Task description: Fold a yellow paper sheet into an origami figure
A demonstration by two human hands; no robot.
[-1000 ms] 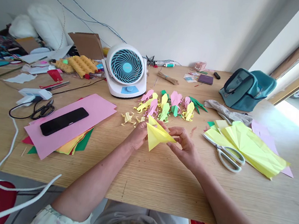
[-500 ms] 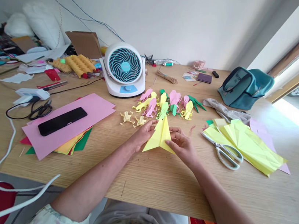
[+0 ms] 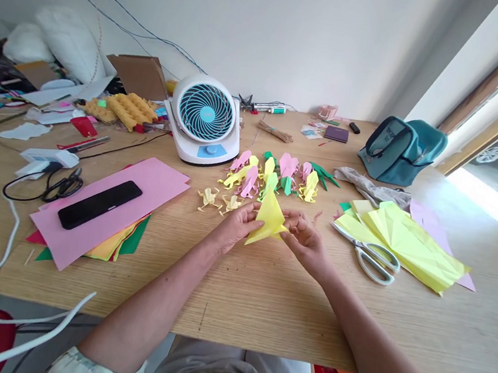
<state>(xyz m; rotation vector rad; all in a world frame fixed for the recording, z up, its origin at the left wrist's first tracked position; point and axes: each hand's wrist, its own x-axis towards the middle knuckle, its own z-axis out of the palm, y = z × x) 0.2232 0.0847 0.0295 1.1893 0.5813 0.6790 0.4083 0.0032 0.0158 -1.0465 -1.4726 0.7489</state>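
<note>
Between my two hands is a folded piece of yellow paper (image 3: 267, 219), pointed at the top and held above the table. My left hand (image 3: 239, 227) pinches its left side, thumb on the near face. At the lower right, my right hand (image 3: 304, 240) grips a flap that stands out from the rest. Just beyond the hands stand several folded paper frogs in pink, yellow and green, among them a pink frog (image 3: 250, 180) and a yellow frog (image 3: 309, 186). Two small cream paper figures (image 3: 208, 199) sit left of my left hand.
Scissors (image 3: 375, 261) lie at the right beside yellow sheets (image 3: 412, 240). A black phone (image 3: 101, 204) rests on pink paper (image 3: 153, 176) at the left. Behind stand a fan (image 3: 207, 113) and a teal bag (image 3: 402, 149). A white cable (image 3: 8, 251) hangs over the table's front edge.
The yellow paper has turned from a symmetric, face-on triangle to a slanted one, with its right flap folded outward. My left thumb now shows on its front.
</note>
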